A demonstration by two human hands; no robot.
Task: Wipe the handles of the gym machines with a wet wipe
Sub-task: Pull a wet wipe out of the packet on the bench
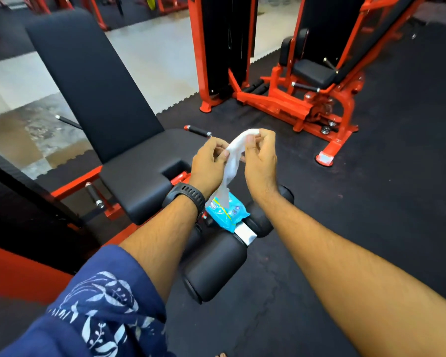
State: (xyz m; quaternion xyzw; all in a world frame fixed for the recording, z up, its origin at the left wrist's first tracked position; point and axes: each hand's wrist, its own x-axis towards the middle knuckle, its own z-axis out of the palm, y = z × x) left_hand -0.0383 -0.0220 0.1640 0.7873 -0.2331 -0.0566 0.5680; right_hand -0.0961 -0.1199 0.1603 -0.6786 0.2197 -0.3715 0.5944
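Two hands, one wet wipe, one pack, two machines in the head view. Left hand (209, 161) and right hand (260, 155) are raised close together over the near machine, each clamped on the wet wipe (233, 161) with thumb and fingertips. The right pinches the top end, the left the edge just below.

Wet wipe: white, thin, damp-looking, crumpled into a twisted strip. It hangs between the hands, and its lower end reaches the top of the wipe pack (227, 212). Pack: soft blue plastic with small print and a white end flap, lying on the leg-roller assembly of the near machine, just beside the left wrist.

Near machine (101, 99): long black padded backrest, tilted; black notched seat pad; red steel frame. Three bar handles counted on it. One has a black grip and red end cap (197, 131), just beyond the hands. One has chrome collars (94, 194), at the left of the seat. One is a thin bar with a chrome tip (67, 121), behind the backrest. At least three black cylindrical foam rollers (214, 266), smooth.

Second machine (307, 104): red frame, small black seat, well apart at upper right. Floor (371, 202): dark interlocking rubber mats, with pale tile beyond. Black watch (184, 194) on the left wrist. Navy sleeve (108, 305) with white leaf print.
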